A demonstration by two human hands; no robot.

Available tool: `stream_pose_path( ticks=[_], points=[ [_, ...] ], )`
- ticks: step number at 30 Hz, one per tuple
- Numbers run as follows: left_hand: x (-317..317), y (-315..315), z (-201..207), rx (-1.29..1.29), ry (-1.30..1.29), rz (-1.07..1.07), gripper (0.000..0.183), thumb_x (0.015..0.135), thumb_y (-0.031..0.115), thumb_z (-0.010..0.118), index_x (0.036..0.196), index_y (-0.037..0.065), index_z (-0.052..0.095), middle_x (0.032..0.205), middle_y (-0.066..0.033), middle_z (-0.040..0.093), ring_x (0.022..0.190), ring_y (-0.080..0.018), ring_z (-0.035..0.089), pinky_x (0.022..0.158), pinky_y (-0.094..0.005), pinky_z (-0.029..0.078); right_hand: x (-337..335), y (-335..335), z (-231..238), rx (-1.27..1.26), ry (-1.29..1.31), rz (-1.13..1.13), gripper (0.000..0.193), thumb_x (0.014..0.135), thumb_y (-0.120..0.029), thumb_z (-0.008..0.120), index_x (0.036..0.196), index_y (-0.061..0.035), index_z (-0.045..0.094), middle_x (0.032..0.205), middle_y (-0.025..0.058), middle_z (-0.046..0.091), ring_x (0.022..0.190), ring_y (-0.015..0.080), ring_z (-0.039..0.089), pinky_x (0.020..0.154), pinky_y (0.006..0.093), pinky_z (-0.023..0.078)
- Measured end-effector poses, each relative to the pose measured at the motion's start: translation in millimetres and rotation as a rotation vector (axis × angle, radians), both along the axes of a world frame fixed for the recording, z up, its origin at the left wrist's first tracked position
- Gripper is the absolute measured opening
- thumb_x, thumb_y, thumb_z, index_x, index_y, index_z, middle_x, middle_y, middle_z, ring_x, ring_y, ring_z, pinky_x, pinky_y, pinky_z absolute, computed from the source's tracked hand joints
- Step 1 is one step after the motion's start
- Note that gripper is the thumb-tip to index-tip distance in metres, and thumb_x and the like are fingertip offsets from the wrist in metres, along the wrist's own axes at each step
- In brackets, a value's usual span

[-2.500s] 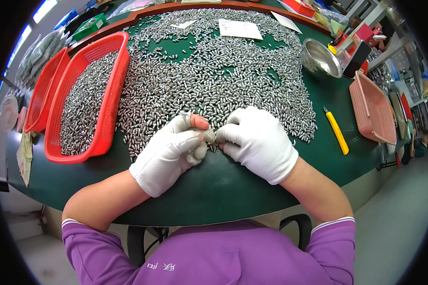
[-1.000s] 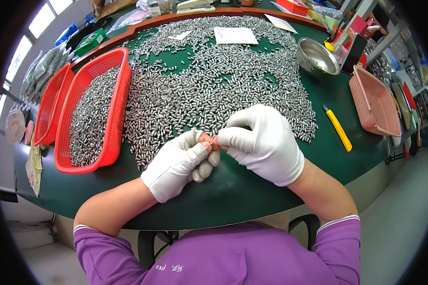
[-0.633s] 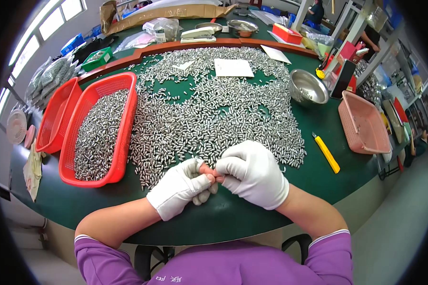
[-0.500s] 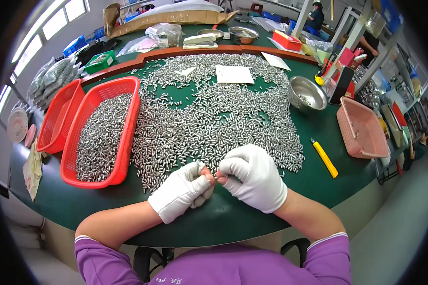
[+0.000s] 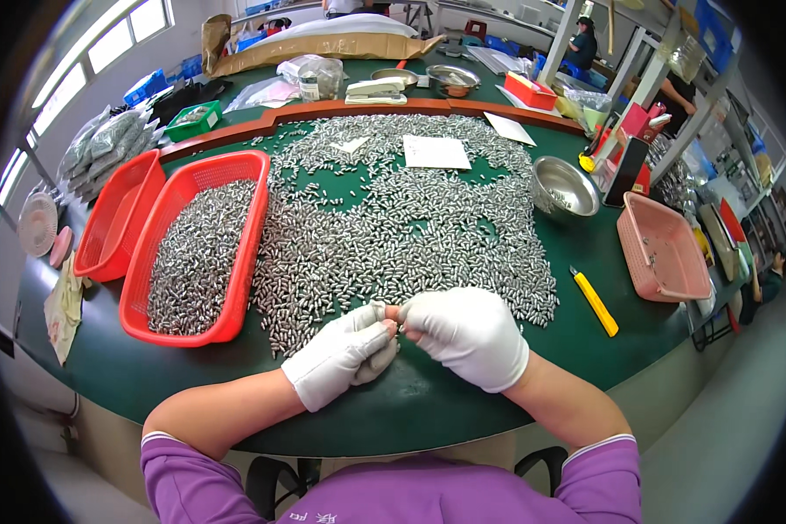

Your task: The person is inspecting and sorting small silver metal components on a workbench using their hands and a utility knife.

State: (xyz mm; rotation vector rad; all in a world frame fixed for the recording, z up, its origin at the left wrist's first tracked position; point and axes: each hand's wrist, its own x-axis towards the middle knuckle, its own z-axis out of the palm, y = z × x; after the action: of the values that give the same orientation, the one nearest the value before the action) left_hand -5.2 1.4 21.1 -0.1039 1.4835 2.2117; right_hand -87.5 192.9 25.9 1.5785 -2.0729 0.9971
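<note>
My left hand (image 5: 348, 349) and my right hand (image 5: 465, 336) meet over the near edge of the spread of small metal parts (image 5: 410, 236). Both wear white gloves that leave some fingertips uncovered. Thumb and fingers of each are pinched together, tip against tip. Whatever lies between them is too small and too covered to name. The parts are short, silvery and cylinder-like, scattered in a thick layer on the green tabletop (image 5: 393, 410). To the left, a red plastic basket (image 5: 260, 236) holds a heap of similar parts.
Beside the full basket leans another red basket (image 5: 118, 218). At right are a metal bowl (image 5: 566, 186), a yellow utility knife (image 5: 596, 301) and a pink basket (image 5: 664, 249). White papers (image 5: 437, 152) lie on the parts. A wooden rim (image 5: 358, 109) runs along the back, with a stapler (image 5: 375, 91) beyond.
Both hands stay together near the same place. My right hand has turned and lowered slightly, its fingers now closing over the left fingertips. The whole view has shifted a little.
</note>
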Motion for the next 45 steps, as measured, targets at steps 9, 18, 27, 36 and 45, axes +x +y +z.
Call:
stream_pose_path(
  ticks=[9,18,27,36,45],
  points=[
    [-2.0,0.4,5.7,0.091,-0.003,-0.040,0.041,0.100,0.032,0.054,0.129,0.005,0.045,0.072,0.0060,0.042,0.056,-0.0029,0.032,0.050,-0.0175,0.025,2.0,1.9,4.8,0.055,0.002,0.141,0.012,0.081,-0.009,0.069,0.083,-0.0112,0.057,0.077,0.0047,0.064,0.061,0.0264,0.062,0.052,0.0349,0.049],
    [-3.1,0.0,8.7,-0.007,-0.016,-0.030,0.040,0.098,0.027,0.057,0.129,0.004,0.048,0.075,0.0073,0.045,0.057,-0.0010,0.035,0.050,-0.0173,0.027,0.6,1.9,2.4,0.017,-0.086,0.223,0.011,0.081,-0.010,0.069,0.084,-0.0112,0.058,0.074,0.0055,0.061,0.059,0.0270,0.061,0.051,0.0348,0.049],
    [-0.2,-3.4,6.4,-0.052,-0.020,-0.015,0.030,0.098,0.027,0.058,0.117,0.005,0.055,0.072,0.0054,0.049,0.055,-0.0029,0.037,0.048,-0.0190,0.027,4.8,1.7,8.7,0.110,-0.055,0.270,0.015,0.076,-0.011,0.067,0.084,-0.0142,0.055,0.076,0.0042,0.058,0.057,0.0271,0.059,0.048,0.0384,0.046],
    [0.3,-2.4,7.1,-0.040,-0.016,-0.009,0.024,0.098,0.027,0.059,0.110,0.006,0.056,0.073,0.0047,0.049,0.055,-0.0030,0.037,0.048,-0.0193,0.028,3.0,-0.3,5.1,0.081,-0.036,0.285,0.019,0.074,-0.011,0.070,0.086,-0.0173,0.055,0.074,0.0018,0.060,0.053,0.0255,0.059,0.043,0.0368,0.044],
    [1.4,-1.5,6.2,-0.042,-0.016,0.000,0.023,0.098,0.027,0.059,0.107,0.007,0.055,0.072,0.0050,0.049,0.054,-0.0028,0.037,0.047,-0.0193,0.027,1.9,-1.0,2.5,0.070,-0.057,0.304,0.019,0.075,-0.010,0.071,0.085,-0.0164,0.056,0.074,0.0025,0.061,0.055,0.0259,0.060,0.044,0.0368,0.045]
  ],
)
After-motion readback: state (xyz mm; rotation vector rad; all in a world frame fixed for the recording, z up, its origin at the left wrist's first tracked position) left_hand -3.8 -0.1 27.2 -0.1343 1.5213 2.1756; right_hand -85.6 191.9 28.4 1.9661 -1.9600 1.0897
